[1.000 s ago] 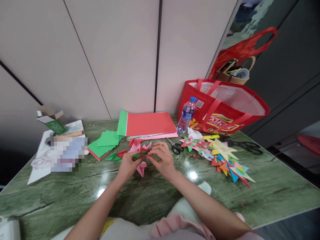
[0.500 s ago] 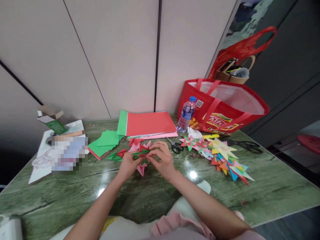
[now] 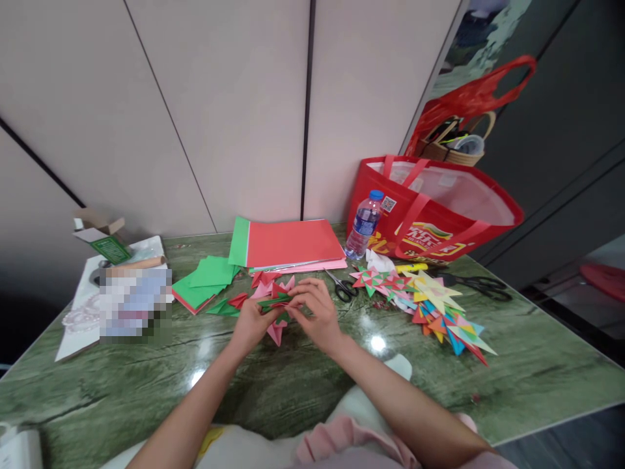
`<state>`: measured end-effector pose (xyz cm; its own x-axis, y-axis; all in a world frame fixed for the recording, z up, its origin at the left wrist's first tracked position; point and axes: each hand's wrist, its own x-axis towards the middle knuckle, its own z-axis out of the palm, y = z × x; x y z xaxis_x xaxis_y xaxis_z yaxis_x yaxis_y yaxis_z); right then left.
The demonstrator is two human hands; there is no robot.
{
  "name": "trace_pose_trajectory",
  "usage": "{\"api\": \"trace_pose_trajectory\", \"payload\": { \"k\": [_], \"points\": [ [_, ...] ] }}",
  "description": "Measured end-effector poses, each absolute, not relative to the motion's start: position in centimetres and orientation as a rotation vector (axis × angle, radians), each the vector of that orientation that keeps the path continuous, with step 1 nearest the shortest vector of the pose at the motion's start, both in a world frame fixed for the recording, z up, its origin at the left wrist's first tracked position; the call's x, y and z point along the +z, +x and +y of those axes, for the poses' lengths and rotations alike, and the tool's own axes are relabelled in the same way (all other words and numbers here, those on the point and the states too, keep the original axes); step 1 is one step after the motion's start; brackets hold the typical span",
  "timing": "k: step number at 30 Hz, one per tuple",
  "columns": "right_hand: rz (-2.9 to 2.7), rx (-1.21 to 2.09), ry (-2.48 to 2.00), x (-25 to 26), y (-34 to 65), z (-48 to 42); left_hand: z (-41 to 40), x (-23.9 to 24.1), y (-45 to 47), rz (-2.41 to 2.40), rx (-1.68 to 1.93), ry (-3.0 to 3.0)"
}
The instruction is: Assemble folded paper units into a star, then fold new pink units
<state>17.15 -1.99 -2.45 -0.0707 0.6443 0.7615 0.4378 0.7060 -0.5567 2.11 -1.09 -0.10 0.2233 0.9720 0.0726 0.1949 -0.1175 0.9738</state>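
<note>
A green-and-red folded paper (image 3: 274, 301) is held above the table (image 3: 234, 397), the left hand (image 3: 251, 322) gripping it at nine o'clock and the right hand (image 3: 318, 314) pinching it at three, both with fingers nearly closed. Farther at three o'clock, paper stars (image 3: 432, 291) look finished, while green sheets (image 3: 212, 270) near ten o'clock lie unfolded. The hands cover many folds, so I cannot tell how complete this piece is.

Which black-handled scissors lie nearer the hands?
The small black-handled scissors beside the right hand; the larger black scissors lie farther right, near colourful paper stars.
</note>
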Motion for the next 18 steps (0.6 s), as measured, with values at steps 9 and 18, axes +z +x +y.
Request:
{"api": "trace_pose_trajectory", "payload": {
  "k": [9, 18],
  "points": [
    [-1.672, 0.166, -0.887, -2.18, 17.17, -2.02, -1.25, -0.14, 2.15, 1.102, 0.988, 1.499],
    [-1.701, 0.259, -0.938, -2.59, 17.17, -1.79, -1.37, 0.01, 2.17, 1.136, 0.952, 1.474]
  ]
}}
